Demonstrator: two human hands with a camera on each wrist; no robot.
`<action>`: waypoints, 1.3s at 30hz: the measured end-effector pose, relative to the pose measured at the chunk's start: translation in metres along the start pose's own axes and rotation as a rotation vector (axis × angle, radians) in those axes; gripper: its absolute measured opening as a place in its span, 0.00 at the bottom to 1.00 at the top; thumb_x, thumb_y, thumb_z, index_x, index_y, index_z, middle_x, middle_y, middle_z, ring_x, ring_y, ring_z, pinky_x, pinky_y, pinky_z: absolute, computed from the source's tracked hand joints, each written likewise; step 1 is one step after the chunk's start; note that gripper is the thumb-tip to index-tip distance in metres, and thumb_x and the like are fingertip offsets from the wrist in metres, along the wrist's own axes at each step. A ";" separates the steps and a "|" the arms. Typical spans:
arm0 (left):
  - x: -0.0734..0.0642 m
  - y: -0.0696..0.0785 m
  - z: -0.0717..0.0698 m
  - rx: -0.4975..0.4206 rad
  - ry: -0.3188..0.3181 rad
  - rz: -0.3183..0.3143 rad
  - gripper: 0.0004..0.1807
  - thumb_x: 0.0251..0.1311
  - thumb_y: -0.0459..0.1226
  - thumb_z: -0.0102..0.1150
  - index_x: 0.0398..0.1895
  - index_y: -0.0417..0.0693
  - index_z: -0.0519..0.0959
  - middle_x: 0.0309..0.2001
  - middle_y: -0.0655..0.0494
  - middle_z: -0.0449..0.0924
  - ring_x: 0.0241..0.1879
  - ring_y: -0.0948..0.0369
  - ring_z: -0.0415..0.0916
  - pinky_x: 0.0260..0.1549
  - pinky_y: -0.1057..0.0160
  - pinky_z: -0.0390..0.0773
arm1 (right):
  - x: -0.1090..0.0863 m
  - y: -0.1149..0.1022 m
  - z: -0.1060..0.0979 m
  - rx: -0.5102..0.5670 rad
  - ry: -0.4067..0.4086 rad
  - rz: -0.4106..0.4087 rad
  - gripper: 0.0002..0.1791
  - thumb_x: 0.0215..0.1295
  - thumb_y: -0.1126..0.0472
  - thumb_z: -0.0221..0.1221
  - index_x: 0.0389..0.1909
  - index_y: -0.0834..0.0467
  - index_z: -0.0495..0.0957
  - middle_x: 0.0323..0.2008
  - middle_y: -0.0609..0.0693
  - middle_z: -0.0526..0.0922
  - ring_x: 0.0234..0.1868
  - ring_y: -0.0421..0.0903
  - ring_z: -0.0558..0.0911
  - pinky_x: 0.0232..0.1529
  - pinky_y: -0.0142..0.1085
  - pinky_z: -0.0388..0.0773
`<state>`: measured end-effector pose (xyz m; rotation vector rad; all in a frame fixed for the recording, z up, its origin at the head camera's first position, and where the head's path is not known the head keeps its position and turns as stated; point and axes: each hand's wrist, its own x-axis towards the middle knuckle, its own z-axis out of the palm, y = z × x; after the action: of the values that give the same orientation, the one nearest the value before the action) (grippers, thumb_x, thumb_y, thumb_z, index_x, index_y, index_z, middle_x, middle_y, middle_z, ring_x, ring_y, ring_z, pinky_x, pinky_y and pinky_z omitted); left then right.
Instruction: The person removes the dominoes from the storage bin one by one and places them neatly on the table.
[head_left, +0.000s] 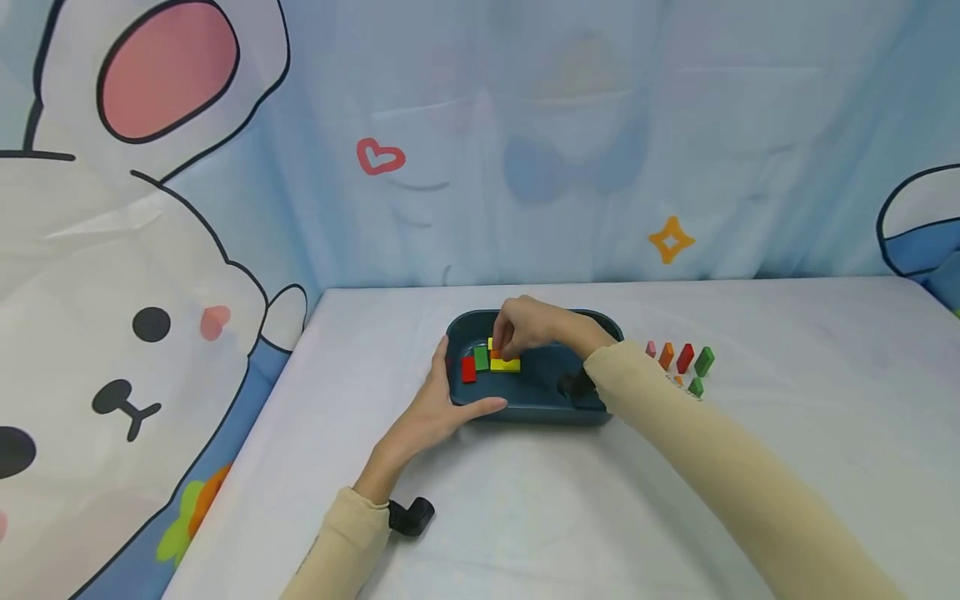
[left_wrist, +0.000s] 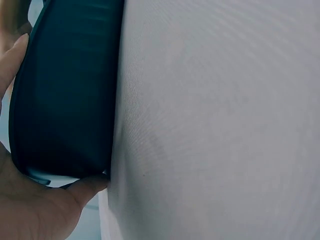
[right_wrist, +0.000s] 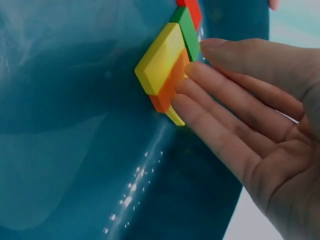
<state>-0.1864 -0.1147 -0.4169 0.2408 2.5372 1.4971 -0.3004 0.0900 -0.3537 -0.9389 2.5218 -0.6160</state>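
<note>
A dark teal tray stands on the table. My left hand spans its left front corner, thumb along the front wall and fingers against the left end. Over the tray's left half, my right hand reaches down among small coloured blocks. Its fingertips touch the orange block in the right wrist view, with the thumb apart near the green block. Beside the orange block lies a yellow block; another yellow one shows partly. A red block sits leftmost.
Right of the tray, several loose blocks stand on the white table, among them a red one and a green one, partly near the right sleeve. A printed blue curtain hangs behind the table.
</note>
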 end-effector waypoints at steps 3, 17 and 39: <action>0.001 0.001 0.001 0.006 -0.006 0.000 0.70 0.59 0.58 0.74 0.86 0.54 0.30 0.85 0.46 0.38 0.82 0.46 0.44 0.75 0.37 0.56 | 0.000 -0.001 0.003 -0.010 -0.018 0.005 0.05 0.65 0.70 0.70 0.40 0.64 0.89 0.38 0.53 0.91 0.37 0.46 0.89 0.46 0.39 0.87; 0.002 0.001 0.001 0.006 -0.006 -0.004 0.69 0.60 0.56 0.74 0.86 0.55 0.30 0.85 0.46 0.39 0.82 0.46 0.44 0.75 0.38 0.57 | 0.004 -0.003 0.004 -0.050 -0.096 0.032 0.09 0.64 0.71 0.70 0.45 0.63 0.89 0.42 0.54 0.90 0.41 0.46 0.88 0.48 0.40 0.87; 0.000 -0.002 0.000 -0.016 -0.002 0.000 0.70 0.59 0.57 0.74 0.86 0.54 0.29 0.85 0.45 0.39 0.82 0.46 0.44 0.76 0.38 0.55 | 0.018 -0.016 0.015 -0.160 -0.156 0.107 0.11 0.62 0.68 0.73 0.45 0.60 0.88 0.42 0.50 0.87 0.40 0.46 0.85 0.49 0.39 0.86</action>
<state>-0.1866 -0.1154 -0.4184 0.2406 2.5226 1.5161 -0.2977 0.0624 -0.3610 -0.8631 2.4883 -0.3000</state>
